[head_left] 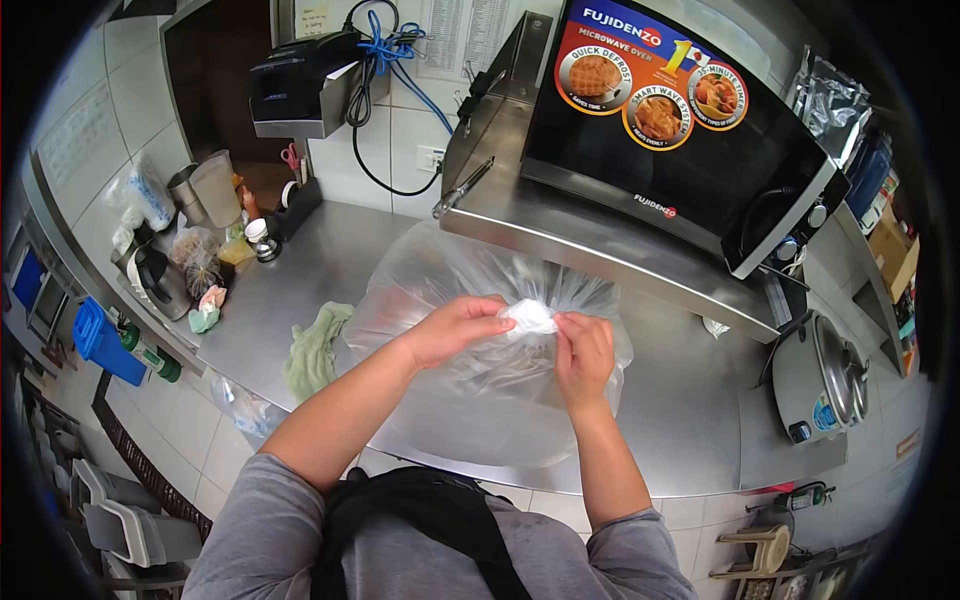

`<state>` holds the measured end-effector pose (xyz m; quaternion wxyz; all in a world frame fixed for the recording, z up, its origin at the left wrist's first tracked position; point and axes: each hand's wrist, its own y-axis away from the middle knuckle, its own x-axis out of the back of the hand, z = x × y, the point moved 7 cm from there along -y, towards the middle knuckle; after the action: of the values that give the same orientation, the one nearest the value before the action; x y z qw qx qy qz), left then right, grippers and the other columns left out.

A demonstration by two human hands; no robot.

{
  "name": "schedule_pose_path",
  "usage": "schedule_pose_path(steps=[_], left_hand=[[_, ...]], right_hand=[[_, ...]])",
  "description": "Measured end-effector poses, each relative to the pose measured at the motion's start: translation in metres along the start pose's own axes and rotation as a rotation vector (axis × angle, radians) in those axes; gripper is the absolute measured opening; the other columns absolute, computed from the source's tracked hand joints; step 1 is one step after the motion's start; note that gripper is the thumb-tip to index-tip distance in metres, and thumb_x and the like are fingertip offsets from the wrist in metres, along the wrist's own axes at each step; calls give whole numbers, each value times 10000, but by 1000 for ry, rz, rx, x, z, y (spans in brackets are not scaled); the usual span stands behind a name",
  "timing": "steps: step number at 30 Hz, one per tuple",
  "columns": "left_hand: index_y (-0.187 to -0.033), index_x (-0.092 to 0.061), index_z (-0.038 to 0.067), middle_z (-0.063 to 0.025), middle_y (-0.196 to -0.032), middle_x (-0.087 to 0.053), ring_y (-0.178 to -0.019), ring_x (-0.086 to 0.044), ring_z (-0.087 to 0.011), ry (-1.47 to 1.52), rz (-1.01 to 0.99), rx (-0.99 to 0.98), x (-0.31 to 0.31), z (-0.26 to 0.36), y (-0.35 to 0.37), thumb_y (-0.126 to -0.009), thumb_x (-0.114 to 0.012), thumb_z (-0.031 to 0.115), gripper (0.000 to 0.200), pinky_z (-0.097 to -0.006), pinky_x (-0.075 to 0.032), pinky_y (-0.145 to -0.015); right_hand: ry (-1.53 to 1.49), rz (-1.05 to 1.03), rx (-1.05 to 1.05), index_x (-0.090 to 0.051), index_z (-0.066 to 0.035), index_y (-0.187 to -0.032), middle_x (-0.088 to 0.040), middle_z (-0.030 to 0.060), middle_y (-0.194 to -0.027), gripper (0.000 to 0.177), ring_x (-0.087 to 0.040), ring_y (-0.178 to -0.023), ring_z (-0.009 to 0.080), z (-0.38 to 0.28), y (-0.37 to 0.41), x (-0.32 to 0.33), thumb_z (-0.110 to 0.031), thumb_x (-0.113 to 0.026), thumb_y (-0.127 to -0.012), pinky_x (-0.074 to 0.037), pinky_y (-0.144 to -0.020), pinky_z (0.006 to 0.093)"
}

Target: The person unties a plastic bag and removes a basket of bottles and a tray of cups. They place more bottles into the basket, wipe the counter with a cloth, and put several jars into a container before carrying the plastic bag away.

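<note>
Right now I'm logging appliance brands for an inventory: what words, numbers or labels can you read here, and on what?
"FUJIDENZO", "MICROWAVE OVEN": sticker on the microwave door.
"QUICK DEFROST", "SMART WAVE SYSTEM": round badges on that sticker.
"FUJIDENZO": small logo low on the door.
Too small to read: third badge, wall sheets.
No print shows on the plastic bag pinched by left hand and right hand.

Views: one, head-worn | Position: above the person's own chest and arms | Facing: forward and steeply down onto the counter (680, 420) | Range: close, left hand (455, 328) and right hand (583, 350) on the bag (450, 270) mid-frame | Field: wide fisheye, microwave (680, 130) top right, floor (170, 420) lower left
</note>
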<state>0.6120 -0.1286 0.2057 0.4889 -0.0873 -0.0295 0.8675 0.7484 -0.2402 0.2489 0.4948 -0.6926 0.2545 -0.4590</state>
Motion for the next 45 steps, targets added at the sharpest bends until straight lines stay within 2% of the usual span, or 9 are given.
schedule_pose_path(steps=[9, 13, 18, 25, 27, 31, 38, 43, 45], left_hand=[[-981, -616, 74, -82, -1247, -518, -999, -574, -163, -728, 249, -382, -31, 42, -1, -838, -665, 51, 153, -268, -442, -906], [-1001, -609, 94, -132, -1322, -488, -1094, -562, -280, -1227, -1, -544, -77, 46, 14, -770, -697, 47, 251, -349, -473, -907], [-1222, -571, 185, -139, -1387, -455, -1130, -548, -302, -695, 468, -785, -41, 45, 22, -726, -756, 61, 544, -413, -482, -909], [-1312, -551, 190, -68, -1118, -595, -997, -587, -257, -1347, -27, -580, -69, 44, 9, -739, -768, 81, 622, -354, -514, -744], [-1211, -632, 164, -47, -963, -580, -885, -598, -230, -1170, 143, -442, -49, 52, 3, -715, -795, 120, 524, -318, -499, -702], [-1139, -674, 158, -56, -928, -553, -816, -593, -224, -1015, 269, -549, -31, 63, 9, -696, -812, 149, 464, -302, -485, -676], [-1121, -685, 139, -50, -809, -548, -762, -574, -243, -1103, 152, -388, -13, 99, 51, -725, -820, 263, 436, -346, -477, -724], [-1111, -692, 142, -84, -885, -677, -840, -641, -294, -1197, 115, -326, 12, 80, 62, -798, -758, 332, 372, -368, -495, -768], [-1067, -700, 128, -100, -1000, -701, -912, -651, -305, -1133, 100, -306, 6, 88, 59, -814, -738, 354, 341, -366, -507, -785]], right_hand=[[-883, 364, -879, -557, -33, -1003, -605, 38, -944, 66, -564, -780, 88, 46, 29, 24, -78, -580, -960, -469, -690, 221], [-957, 678, -924, -535, -36, -1014, -598, 44, -926, 78, -570, -708, 101, 64, 7, 73, -85, -573, -965, -479, -627, 237], [-756, 305, -267, -582, -6, -903, -634, 115, -795, 30, -621, -659, 213, -50, -30, 147, -23, -579, -927, -534, -553, 344], [-783, -229, 69, -706, -27, -807, -687, 159, -783, 130, -664, -884, 409, -99, -11, 218, -104, -642, -889, -527, -852, 561], [-1000, -213, 14, -667, -54, -1074, -669, 149, -1064, 202, -596, -1063, 444, -66, 10, 225, -117, -646, -883, -443, -966, 605], [-945, 723, -876, -363, -125, -1401, -458, 109, -1383, 647, -411, -1312, 296, 53, 72, 148, -92, -699, -848, -319, -1109, 487], [390, -451, -453, -565, -151, -1231, -601, 114, -1123, 546, -546, -1092, 274, 32, 70, 30, -172, -778, -729, -330, -1029, 440], [436, -277, -430, -596, -134, -1140, -627, 63, -968, 442, -577, -940, 230, 60, 59, 90, -124, -766, -732, -371, -966, 419], [-390, 138, -862, -553, -116, -1193, -618, 35, -971, 405, -572, -964, 183, 77, 69, 106, -120, -717, -823, -417, -940, 384]])
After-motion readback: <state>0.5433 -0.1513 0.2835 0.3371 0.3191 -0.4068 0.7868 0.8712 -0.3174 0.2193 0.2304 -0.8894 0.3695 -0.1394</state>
